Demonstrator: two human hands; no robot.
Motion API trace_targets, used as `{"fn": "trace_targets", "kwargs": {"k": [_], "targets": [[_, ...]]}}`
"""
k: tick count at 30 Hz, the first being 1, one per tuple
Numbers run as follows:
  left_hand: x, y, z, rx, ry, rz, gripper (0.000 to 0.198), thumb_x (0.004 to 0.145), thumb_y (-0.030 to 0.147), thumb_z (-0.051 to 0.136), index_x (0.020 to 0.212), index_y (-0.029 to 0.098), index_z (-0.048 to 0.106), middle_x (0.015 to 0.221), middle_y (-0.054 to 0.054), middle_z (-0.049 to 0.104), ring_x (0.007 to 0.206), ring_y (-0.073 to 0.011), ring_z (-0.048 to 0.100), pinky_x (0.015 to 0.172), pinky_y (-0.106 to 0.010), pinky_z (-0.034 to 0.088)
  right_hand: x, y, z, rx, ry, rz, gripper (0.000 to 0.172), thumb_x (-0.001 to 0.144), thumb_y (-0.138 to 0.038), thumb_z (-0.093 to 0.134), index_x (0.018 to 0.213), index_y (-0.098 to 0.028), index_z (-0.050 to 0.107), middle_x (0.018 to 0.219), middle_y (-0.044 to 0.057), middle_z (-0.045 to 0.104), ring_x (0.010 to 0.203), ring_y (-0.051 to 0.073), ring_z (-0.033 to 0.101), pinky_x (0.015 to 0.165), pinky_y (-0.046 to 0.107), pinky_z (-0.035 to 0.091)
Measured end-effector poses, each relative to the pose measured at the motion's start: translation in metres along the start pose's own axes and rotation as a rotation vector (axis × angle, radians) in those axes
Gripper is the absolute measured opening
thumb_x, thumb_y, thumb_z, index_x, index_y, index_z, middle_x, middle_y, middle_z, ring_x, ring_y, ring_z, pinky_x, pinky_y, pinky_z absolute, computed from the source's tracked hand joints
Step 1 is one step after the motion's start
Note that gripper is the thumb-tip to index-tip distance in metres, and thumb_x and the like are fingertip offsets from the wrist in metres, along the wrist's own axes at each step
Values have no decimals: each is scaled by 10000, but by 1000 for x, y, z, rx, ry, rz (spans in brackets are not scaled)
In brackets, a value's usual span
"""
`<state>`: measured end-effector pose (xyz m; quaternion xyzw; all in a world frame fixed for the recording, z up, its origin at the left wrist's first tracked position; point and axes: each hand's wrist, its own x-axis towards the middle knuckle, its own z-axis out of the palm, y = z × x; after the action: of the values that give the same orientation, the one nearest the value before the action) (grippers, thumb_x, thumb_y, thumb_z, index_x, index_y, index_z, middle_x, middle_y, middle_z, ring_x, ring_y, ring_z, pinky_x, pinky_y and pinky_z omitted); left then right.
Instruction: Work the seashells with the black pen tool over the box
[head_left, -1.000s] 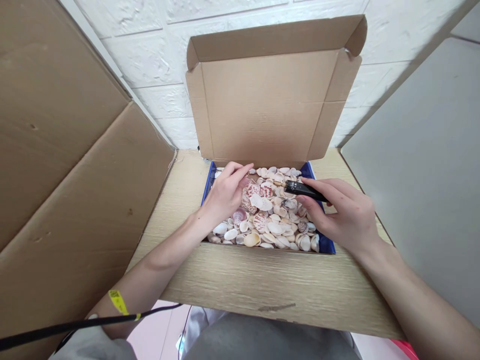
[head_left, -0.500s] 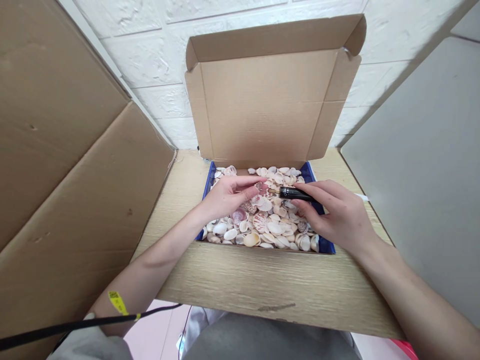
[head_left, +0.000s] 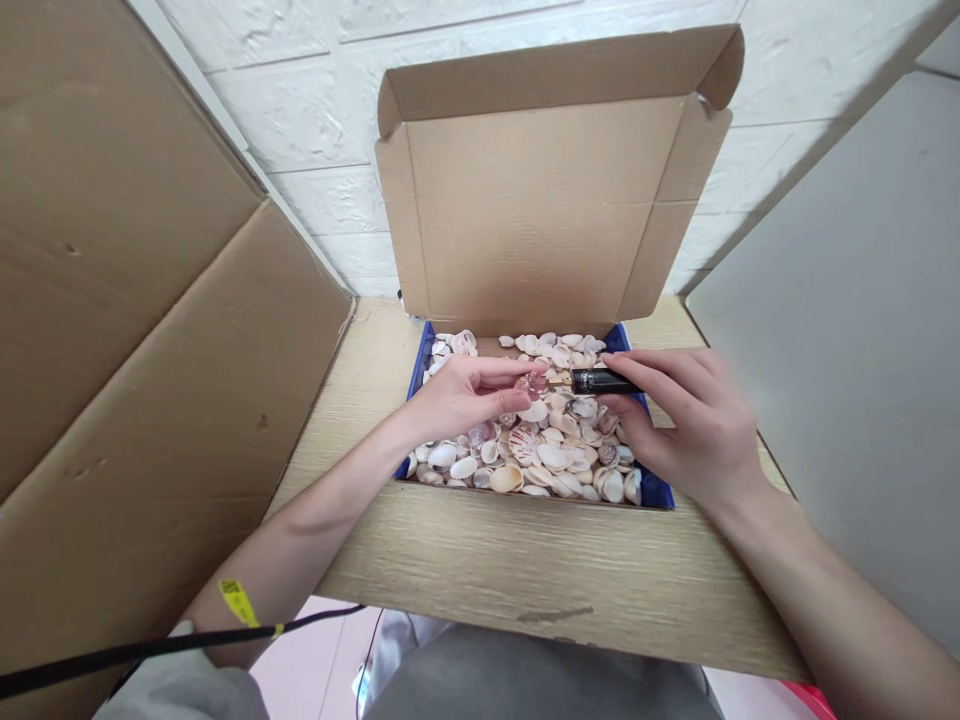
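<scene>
A blue-sided cardboard box (head_left: pixel 655 488) full of small seashells (head_left: pixel 551 458) sits on the wooden table (head_left: pixel 525 565). My left hand (head_left: pixel 457 397) pinches one pinkish shell (head_left: pixel 534 382) between thumb and fingers, just above the pile. My right hand (head_left: pixel 690 420) grips a black pen-like tool (head_left: pixel 600 381) with a thin brass tip. The tip points left and touches the held shell.
The box's brown lid (head_left: pixel 551 200) stands open against a white brick wall. A tall cardboard sheet (head_left: pixel 142 320) leans at the left and a grey panel (head_left: pixel 855 330) stands at the right. A black cable (head_left: pixel 150 652) crosses my left forearm near a yellow wristband (head_left: pixel 238 604).
My left hand lifted a shell out of the pile and turned it toward the tool. My right hand moved the tool's tip left to meet the shell.
</scene>
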<state>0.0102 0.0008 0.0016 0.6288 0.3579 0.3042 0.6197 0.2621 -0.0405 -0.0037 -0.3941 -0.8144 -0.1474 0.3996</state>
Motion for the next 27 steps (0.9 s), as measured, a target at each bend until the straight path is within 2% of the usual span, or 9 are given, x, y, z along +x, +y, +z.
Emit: {"fn": "trace_targets", "kwargs": {"k": [3,6,11,16,21,24,27], "targets": [[-1,0,0,39,1,62,394,799,307,776,1165,167,742,1106,-106,771,1031,-251,735,865,-335,616,-3,2,2,37,-81,82,255,882,-240,674,1135,-207,666,1008,107,722,881,251,691,733,386,580],[0,-3,-1,76,22,88,393,801,344,772,1147,160,751,1116,-113,767,1069,-263,724,932,-358,590,-6,2,3,58,-178,139,224,927,-308,616,1124,-219,676,913,61,737,777,213,699,632,335,558],[2,-7,-2,42,58,106,411,795,375,771,1157,182,746,1135,-101,762,1046,-247,732,957,-395,580,-7,2,2,94,-253,104,207,967,-329,555,1083,-202,670,787,19,730,551,147,632,485,280,473],[2,-6,-1,75,81,83,465,761,430,788,1139,160,754,1046,-93,784,984,-246,744,912,-395,590,-6,2,3,58,-163,39,222,929,-310,639,1120,-198,647,864,51,734,702,186,685,574,296,526],[1,-2,-1,118,58,44,540,745,469,790,1171,140,741,1060,-110,780,982,-251,741,865,-339,596,0,2,-1,16,-22,-85,424,857,-200,719,1261,-236,593,921,61,734,724,195,649,651,335,545],[0,0,-1,121,11,24,510,760,435,784,1179,148,739,1069,-105,779,982,-249,745,849,-321,603,2,1,-3,-40,56,-110,547,836,-166,732,1335,-297,551,980,47,743,781,211,659,699,360,553],[-1,0,0,96,-22,5,471,768,381,784,1176,151,738,1065,-102,780,986,-244,747,861,-325,608,2,-1,-4,-90,84,-113,590,823,-150,742,1354,-309,538,977,43,745,830,226,667,717,372,559]]}}
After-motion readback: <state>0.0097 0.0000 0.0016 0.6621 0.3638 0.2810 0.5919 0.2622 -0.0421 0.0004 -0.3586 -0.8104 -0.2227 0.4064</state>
